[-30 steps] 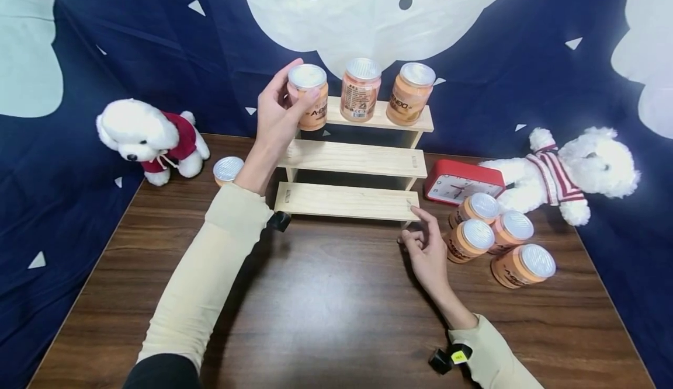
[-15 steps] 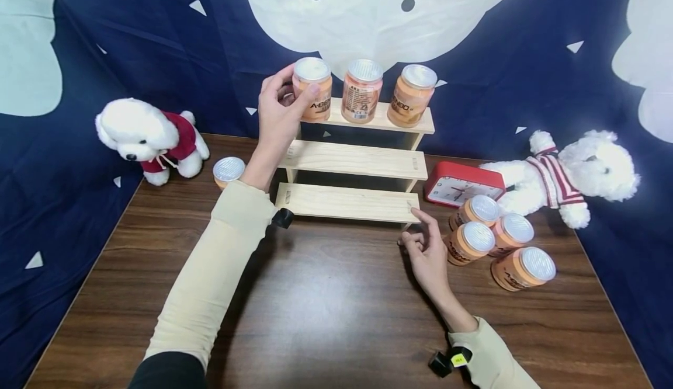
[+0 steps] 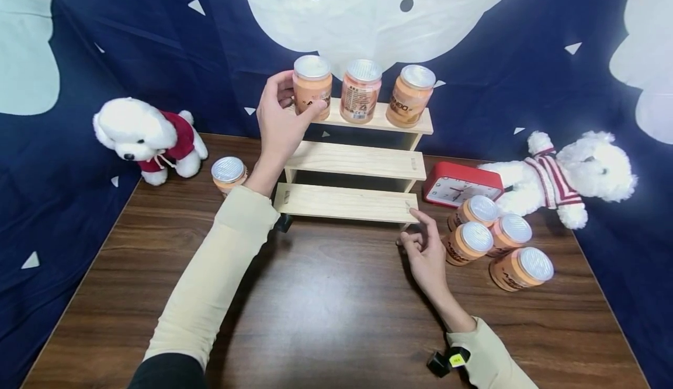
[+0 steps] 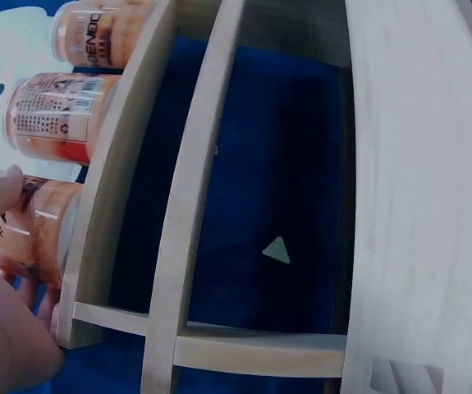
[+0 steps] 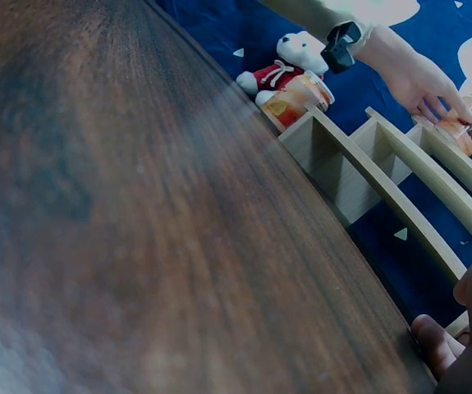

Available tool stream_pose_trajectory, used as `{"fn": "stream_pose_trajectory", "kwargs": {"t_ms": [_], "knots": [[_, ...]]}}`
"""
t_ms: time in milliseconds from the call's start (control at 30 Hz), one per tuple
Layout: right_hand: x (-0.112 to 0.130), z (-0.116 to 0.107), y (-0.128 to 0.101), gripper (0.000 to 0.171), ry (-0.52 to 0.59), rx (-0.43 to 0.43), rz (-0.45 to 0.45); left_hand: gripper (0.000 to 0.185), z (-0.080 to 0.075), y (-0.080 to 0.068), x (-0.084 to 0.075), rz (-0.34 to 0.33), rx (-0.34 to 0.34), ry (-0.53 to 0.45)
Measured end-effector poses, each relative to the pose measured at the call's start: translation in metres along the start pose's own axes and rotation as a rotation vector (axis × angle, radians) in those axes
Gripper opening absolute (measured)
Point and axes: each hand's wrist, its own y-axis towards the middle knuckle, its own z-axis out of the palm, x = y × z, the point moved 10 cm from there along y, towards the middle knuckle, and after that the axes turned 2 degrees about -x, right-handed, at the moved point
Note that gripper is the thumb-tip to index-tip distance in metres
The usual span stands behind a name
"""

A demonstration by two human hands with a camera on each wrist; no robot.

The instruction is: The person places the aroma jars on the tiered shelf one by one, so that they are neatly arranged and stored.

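A three-step wooden rack (image 3: 357, 158) stands at the back of the brown table (image 3: 326, 307). My left hand (image 3: 281, 117) grips an orange jar with a silver lid (image 3: 312, 88) standing at the left end of the top step, thumb on its front. Two more orange jars (image 3: 360, 90) (image 3: 410, 94) stand beside it. In the left wrist view my thumb lies on that jar (image 4: 38, 234). My right hand (image 3: 426, 249) rests on the table by the bottom step's right corner, index finger out, holding nothing.
Several orange jars (image 3: 469, 242) lie in a cluster right of my right hand. One jar (image 3: 228, 173) stands left of the rack. A red clock (image 3: 460, 184) and a plush dog (image 3: 573, 173) lie at the right; another plush dog (image 3: 144, 138) sits at the left.
My left hand has carried the jar up and back from in front of the top step and stood it on the step's left end. The right hand has stayed put.
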Motion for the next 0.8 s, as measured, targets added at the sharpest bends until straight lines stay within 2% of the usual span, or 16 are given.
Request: {"fn": "stream_pose_trajectory", "kwargs": {"t_ms": [100,500,800], "knots": [[0.0010,0.0005,-0.0007,0.057,0.000,-0.003,0.004,0.073,-0.0022,-0.0004,0.0031,-0.004,-0.016,0.021],[0.0018,-0.0007,0.0012,0.056,0.033,0.015,-0.015,0.069,0.0006,0.0034,0.0081,-0.032,-0.016,-0.007],[-0.0005,-0.0004,-0.0001,0.057,0.002,0.021,-0.010,0.070,-0.0016,-0.0002,0.0088,-0.042,-0.008,-0.012]]}}
